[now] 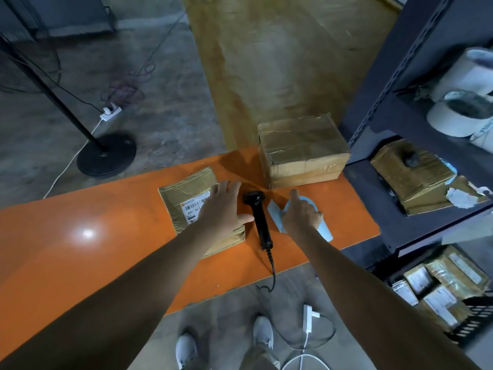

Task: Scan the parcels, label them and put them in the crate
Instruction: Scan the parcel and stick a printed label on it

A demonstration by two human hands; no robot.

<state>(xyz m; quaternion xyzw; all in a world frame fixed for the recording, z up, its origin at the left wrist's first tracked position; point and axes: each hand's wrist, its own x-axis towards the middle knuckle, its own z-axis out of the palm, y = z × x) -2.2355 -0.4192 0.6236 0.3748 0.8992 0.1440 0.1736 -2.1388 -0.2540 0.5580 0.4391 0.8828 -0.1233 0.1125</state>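
Observation:
A flat brown taped parcel (186,193) with a white barcode label lies on the orange table (93,236). My left hand (222,206) rests flat on the parcel's right part, fingers spread. A black handheld scanner (260,220) lies on the table between my hands, its cable trailing off the near edge. My right hand (301,213) presses on pale blue label sheets (276,213) beside the scanner, index finger extended. A larger brown cardboard parcel (302,150) stands at the table's far edge, behind the scanner.
A dark metal shelf rack (394,116) stands at the right, holding tape rolls (461,113) and a torn cardboard box (416,177). A black crate (472,320) with several labelled parcels sits low right. A lamp stand base (106,154) and power strips lie on the floor.

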